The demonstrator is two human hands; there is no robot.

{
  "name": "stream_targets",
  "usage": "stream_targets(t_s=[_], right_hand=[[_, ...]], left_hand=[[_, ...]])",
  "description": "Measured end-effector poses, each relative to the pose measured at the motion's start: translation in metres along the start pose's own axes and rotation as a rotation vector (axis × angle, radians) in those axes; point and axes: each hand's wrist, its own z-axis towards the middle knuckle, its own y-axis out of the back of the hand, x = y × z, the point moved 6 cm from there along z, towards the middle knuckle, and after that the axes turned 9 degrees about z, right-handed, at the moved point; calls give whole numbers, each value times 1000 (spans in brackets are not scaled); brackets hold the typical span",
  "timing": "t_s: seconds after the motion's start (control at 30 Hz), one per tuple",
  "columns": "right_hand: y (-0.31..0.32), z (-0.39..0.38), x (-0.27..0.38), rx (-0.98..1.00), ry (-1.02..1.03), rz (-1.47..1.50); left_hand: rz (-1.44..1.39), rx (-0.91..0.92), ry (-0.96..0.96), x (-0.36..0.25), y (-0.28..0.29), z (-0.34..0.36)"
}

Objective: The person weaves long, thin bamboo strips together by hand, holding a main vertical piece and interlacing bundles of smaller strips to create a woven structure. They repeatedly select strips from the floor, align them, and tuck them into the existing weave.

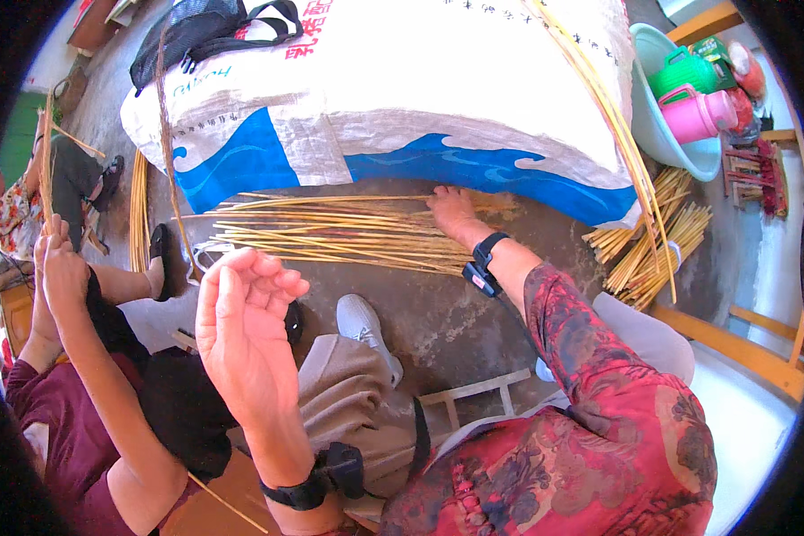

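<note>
My left hand (pixel 246 330) is raised over my lap, palm turned up and fingers loosely curled, with nothing in it. A loose row of yellow straw stalks (pixel 330 234) lies on the floor in front of me. Reaching forward, my right hand (pixel 453 213) rests on the far right part of this row, its fingers bent and closed around stalks at the upper edge. How many it grips is hidden. Both wrists wear black bands with small devices.
A large white and blue woven sack (pixel 473 89) spreads beyond the stalks, with a black mesh bag (pixel 188 40) on top. Tied straw bundles (pixel 657 241) lie to the right, below a pale blue basin (pixel 679 134). A co-worker's hands (pixel 58 268) hold stalks upright at left.
</note>
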Motion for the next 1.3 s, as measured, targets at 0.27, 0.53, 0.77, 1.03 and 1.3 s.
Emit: stream_targets(t_s=[0.27,0.53,0.77,1.03,1.3], right_hand=[[-6,-8,1,232,-39,18],[43,-19,27,166,82,428],[118,-56,59,237,234,333],[288,-137,92,-5,585,42],[410,-228,120,-272,726,-345]], left_hand=[[-29,-51,5,3,6,0],[102,68,112,18,-22,-10],[480,411,40,38,-60,-17],[952,502,-405,52,-102,-20],[731,862,-340,59,-173,-69]])
